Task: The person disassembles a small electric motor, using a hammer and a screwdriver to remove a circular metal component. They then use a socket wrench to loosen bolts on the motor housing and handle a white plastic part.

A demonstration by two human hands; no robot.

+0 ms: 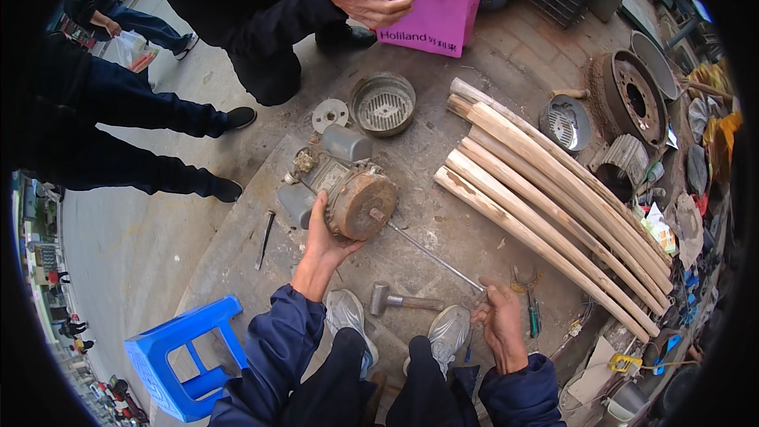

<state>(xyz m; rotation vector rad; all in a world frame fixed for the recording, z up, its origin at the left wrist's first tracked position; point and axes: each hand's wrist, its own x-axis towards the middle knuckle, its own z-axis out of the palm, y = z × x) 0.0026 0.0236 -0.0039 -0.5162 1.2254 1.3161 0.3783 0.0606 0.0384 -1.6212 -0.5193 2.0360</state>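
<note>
An old electric motor (pixel 340 190) with grey capacitor housings and a rusty round end lies on the paving. My left hand (pixel 324 245) grips its lower left side. My right hand (pixel 498 316) holds a long thin metal rod (pixel 435 253), whose far end meets the motor beside the end housing. A hammer (pixel 403 300) lies between my shoes. A dark slim tool (pixel 265 239) lies left of the motor; pliers and a green-handled screwdriver (pixel 534 316) lie beside my right hand. A metal disc (pixel 330 116) and a vented round cover (pixel 382 103) sit behind the motor.
Wooden poles (pixel 538 198) lie at right, near rusty round parts (pixel 632 99) and clutter. A blue plastic stool (pixel 178 340) is at lower left. A person (pixel 364 0) holds a metal part above a pink bag (pixel 427 24). Other people (pixel 126 103) stand at left.
</note>
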